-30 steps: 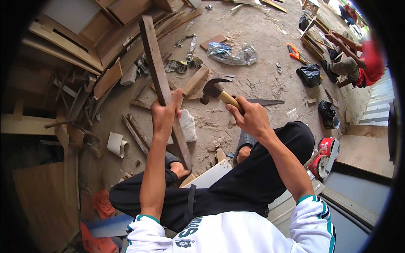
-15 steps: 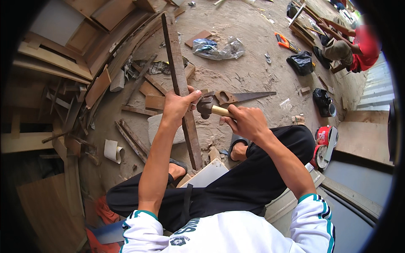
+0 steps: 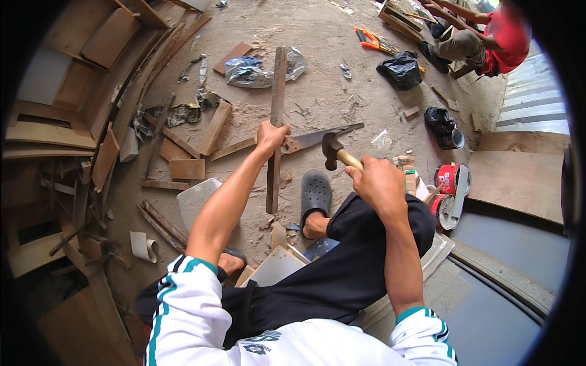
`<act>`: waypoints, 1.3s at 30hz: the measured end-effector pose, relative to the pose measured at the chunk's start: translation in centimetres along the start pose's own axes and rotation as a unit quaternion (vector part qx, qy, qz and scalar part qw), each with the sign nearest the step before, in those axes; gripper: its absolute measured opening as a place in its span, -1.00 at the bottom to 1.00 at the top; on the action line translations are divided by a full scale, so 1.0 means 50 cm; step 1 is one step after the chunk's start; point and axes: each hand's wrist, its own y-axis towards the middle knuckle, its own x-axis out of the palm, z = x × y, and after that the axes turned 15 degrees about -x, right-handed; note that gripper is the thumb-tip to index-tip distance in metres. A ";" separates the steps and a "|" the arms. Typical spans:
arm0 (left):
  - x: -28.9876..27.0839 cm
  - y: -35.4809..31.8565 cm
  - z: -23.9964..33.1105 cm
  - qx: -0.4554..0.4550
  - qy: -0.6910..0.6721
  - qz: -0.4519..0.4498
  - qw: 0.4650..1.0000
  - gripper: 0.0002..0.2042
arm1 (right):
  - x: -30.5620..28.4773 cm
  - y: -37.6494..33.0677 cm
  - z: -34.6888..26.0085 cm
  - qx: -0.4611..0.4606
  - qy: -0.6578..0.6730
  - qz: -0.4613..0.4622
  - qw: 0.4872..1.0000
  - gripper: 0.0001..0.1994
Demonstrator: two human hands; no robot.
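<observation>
My left hand [image 3: 272,138] is closed around the middle of a long wooden strip [image 3: 278,91], which points away from me over the ground. In my right hand [image 3: 379,185] is a claw hammer [image 3: 349,159], gripped by its pale wooden handle. The dark hammer head hangs to the right of the strip, apart from it. Beyond, a handsaw [image 3: 323,136] lies on the ground, its handle partly hidden by my left hand and the strip. A grey clog [image 3: 315,198] on my foot is between the strip and the hammer.
Wood offcuts [image 3: 188,169] litter the ground at left, beside stacked wooden panels [image 3: 73,134]. A clear plastic bag [image 3: 250,72], a black bag [image 3: 400,70] and an orange-handled saw [image 3: 373,40] lie farther off. Red cans [image 3: 447,178] stand at right. Another person [image 3: 506,39] sits at far right.
The wooden strip has swung more upright in view. The hammer has moved away from the strip, to the right. My view has shifted and my clog now shows more fully.
</observation>
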 end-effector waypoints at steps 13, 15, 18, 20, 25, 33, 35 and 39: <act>-0.034 0.013 0.012 0.008 -0.045 -0.125 0.991 -0.53 | -0.033 0.031 0.007 0.030 0.072 0.013 0.997 -0.54; -0.083 -0.059 0.020 0.039 -0.042 -0.147 0.987 -0.48 | -0.034 0.029 -0.012 0.011 0.083 0.000 0.996 -0.55; -0.141 -0.126 -0.007 0.053 -0.112 -0.162 0.979 -0.42 | -0.028 0.029 -0.040 0.003 0.105 -0.001 0.994 -0.56; -0.189 -0.156 -0.035 0.109 -0.037 -0.074 0.991 -0.36 | -0.021 0.028 -0.062 -0.002 0.115 0.009 0.993 -0.56; -0.299 -0.193 -0.163 0.247 0.192 0.231 0.921 -0.47 | 0.014 0.024 -0.101 -0.017 0.101 0.023 0.994 -0.55; -0.407 -0.233 -0.371 0.281 0.281 0.343 0.851 -0.57 | 0.137 0.009 -0.140 -0.066 0.181 -0.008 0.981 -0.52; -0.416 -0.218 -0.442 0.274 0.299 0.348 0.845 -0.56 | 0.189 0.010 -0.151 -0.105 0.176 -0.001 0.979 -0.54; -0.421 -0.167 -0.593 0.258 0.345 0.336 0.837 -0.49 | 0.341 0.000 -0.159 -0.095 0.330 -0.047 0.938 -0.68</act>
